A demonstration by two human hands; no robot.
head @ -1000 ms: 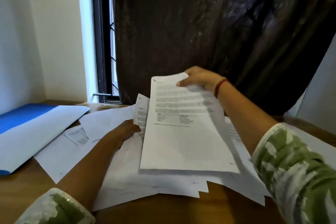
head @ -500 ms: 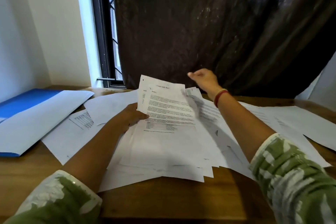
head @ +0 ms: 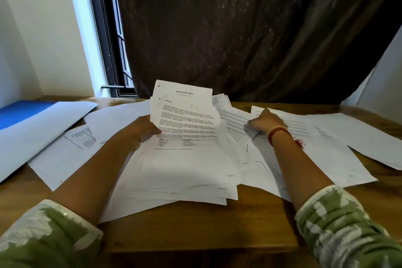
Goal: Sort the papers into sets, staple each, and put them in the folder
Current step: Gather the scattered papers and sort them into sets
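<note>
We see a brown wooden tabletop [head: 195, 230] running back to a dark, crinkled curtain [head: 239, 28] that covers most of the far side. Left of it we make out a black-framed window [head: 102, 28] with a grille, beside a plain white wall [head: 43, 28].

Wooden table [head: 195, 235], dark curtain [head: 250, 28], barred window [head: 113, 35], white walls [head: 43, 28]

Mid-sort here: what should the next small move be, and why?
Probably lift the loose sheet under the right hand and bring it to the stack that the left hand grips. The right hand is on that sheet, blurred, its grip unclear. Other sheets lie scattered on the table, so the sorting is not done.
</note>
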